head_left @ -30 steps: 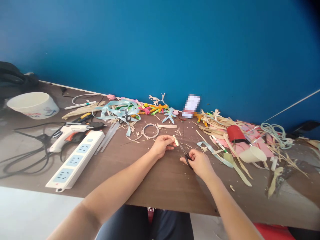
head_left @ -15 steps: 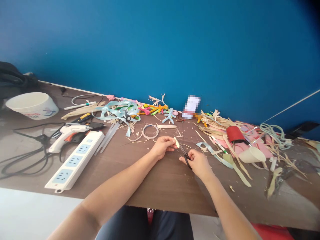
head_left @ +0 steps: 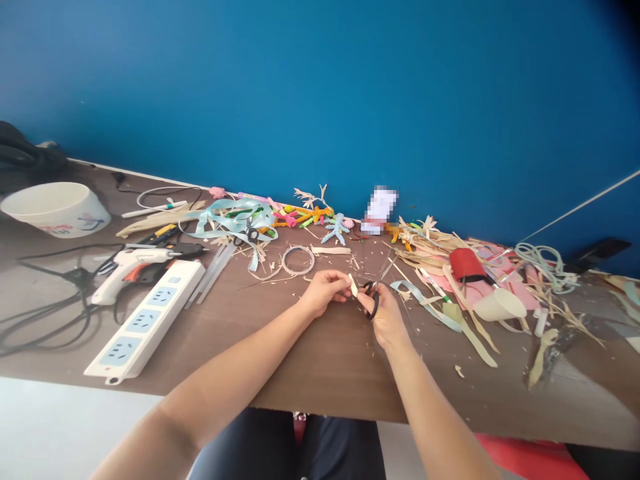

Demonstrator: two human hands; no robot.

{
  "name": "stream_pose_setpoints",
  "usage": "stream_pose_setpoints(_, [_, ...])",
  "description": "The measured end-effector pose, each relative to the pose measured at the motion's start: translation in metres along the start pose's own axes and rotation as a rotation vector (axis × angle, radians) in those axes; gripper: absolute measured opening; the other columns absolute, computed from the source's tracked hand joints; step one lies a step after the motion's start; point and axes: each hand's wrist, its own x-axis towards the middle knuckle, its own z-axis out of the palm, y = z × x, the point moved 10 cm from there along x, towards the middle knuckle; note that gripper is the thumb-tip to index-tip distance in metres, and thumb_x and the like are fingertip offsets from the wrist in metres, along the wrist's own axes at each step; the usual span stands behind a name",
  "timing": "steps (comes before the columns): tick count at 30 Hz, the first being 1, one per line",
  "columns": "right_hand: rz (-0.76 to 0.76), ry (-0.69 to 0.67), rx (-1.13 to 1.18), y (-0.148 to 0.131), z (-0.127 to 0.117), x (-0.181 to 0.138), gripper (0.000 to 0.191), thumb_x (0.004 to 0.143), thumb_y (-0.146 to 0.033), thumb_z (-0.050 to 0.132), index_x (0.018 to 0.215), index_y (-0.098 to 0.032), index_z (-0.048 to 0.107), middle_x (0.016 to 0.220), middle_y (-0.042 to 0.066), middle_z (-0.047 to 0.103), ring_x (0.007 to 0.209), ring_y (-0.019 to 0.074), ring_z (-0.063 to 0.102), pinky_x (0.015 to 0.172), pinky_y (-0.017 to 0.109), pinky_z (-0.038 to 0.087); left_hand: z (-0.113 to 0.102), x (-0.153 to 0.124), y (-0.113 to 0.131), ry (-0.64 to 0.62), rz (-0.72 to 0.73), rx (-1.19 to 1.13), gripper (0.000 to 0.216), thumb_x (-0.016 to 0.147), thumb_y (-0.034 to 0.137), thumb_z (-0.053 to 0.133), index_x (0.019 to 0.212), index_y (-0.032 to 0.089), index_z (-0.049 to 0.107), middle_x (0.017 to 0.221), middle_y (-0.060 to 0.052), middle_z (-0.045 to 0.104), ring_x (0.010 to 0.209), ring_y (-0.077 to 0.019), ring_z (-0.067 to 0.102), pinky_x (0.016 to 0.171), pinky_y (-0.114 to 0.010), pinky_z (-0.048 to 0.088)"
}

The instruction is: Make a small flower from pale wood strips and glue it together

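A person's left hand pinched a pale, papery-looking sliver between narrowed fingers, the piece lying at 3 o'clock from them, its long axis running 11 to 5 o'clock, above the brown tabletop. The right hand stood just beside it at 4 o'clock, fingers wrapped around scissors with black looped handles, thin metal blades aimed toward 1 o'clock; glossy pale-blue ribbon lay tangled at 10 o'clock
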Motion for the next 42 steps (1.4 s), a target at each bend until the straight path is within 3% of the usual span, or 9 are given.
stream_pose_setpoints(8, [-0.050,0.078,0.017,0.001,0.003,0.003,0.022,0.059,-0.021,0.063,0.070,-0.018,0.045,0.057,-0.006,0.050,0.049,0.0075,0.042,0.048,0.020,0.029,0.002,0.000,0.003,0.010,0.051,0.094,0.016,0.061,0.024,0.063,0.066,0.010,0.056,0.057,-0.001,0.057,0.049,-0.0071,0.052,0.043,-0.016,0.043])
stream_pose_setpoints(16, [-0.120,0.128,-0.031,-0.020,-0.010,0.008,0.021,0.057,-0.018,0.059,0.070,-0.018,0.043,0.059,-0.006,0.052,0.051,0.0083,0.044,0.050,0.021,0.032,0.011,-0.004,0.001,-0.042,-0.020,0.215,0.006,0.059,0.013,0.055,0.062,0.012,0.050,0.056,-0.001,0.058,0.045,-0.0068,0.051,0.042,-0.017,0.040])
stream_pose_setpoints(22, [-0.122,-0.045,-0.191,-0.032,-0.001,0.014,0.022,0.058,-0.017,0.059,0.071,-0.020,0.041,0.061,-0.005,0.054,0.052,0.0096,0.047,0.051,0.022,0.035,0.025,-0.010,0.012,-0.186,0.055,0.290,0.014,0.059,0.016,0.058,0.072,0.012,0.058,0.064,-0.002,0.058,0.055,-0.0081,0.050,0.049,-0.018,0.038])
stream_pose_setpoints(27, [-0.080,-0.181,-0.334,-0.033,0.010,0.013,0.025,0.057,-0.017,0.060,0.070,-0.020,0.039,0.058,-0.006,0.051,0.051,0.0101,0.047,0.051,0.022,0.035,0.026,-0.012,0.019,-0.190,0.124,0.382,0.017,0.063,0.029,0.061,0.068,0.012,0.062,0.056,-0.001,0.055,0.051,-0.0079,0.045,0.052,-0.021,0.035])
stream_pose_setpoints(32, [-0.086,-0.195,-0.392,-0.032,0.013,0.016,0.026,0.057,-0.018,0.062,0.068,-0.020,0.039,0.055,-0.006,0.049,0.050,0.0102,0.047,0.051,0.023,0.036,0.024,-0.012,0.016,-0.166,0.091,0.426,0.020,0.062,0.032,0.062,0.063,0.012,0.062,0.052,0.001,0.055,0.046,-0.0069,0.042,0.047,-0.020,0.031])
stream_pose_setpoints(36, [-0.071,-0.148,-0.322,-0.027,0.009,0.019,0.028,0.056,-0.021,0.065,0.069,-0.020,0.040,0.057,-0.006,0.051,0.052,0.0106,0.049,0.054,0.024,0.037,0.023,-0.009,0.011,-0.171,0.053,0.332,0.019,0.060,0.030,0.065,0.061,0.012,0.060,0.050,0.002,0.053,0.044,-0.0054,0.040,0.046,-0.019,0.029])
stream_pose_setpoints(39, [-0.081,0.009,-0.220,-0.024,-0.005,0.016,0.027,0.060,-0.029,0.064,0.073,-0.020,0.041,0.061,-0.004,0.054,0.054,0.0113,0.049,0.055,0.024,0.038,0.010,-0.004,0.007,-0.068,0.022,0.125,0.020,0.059,0.031,0.066,0.064,0.013,0.059,0.049,0.004,0.049,0.040,-0.0028,0.032,0.040,-0.017,0.021])
stream_pose_setpoints(42, [-0.087,0.004,-0.303,-0.014,0.000,0.005,0.027,0.063,-0.033,0.062,0.077,-0.020,0.044,0.065,-0.002,0.055,0.052,0.0112,0.047,0.052,0.023,0.036,-0.003,0.001,0.002,0.033,-0.024,-0.138,0.021,0.057,0.028,0.069,0.064,0.013,0.056,0.050,0.005,0.045,0.042,-0.0030,0.035,0.038,-0.015,0.021])
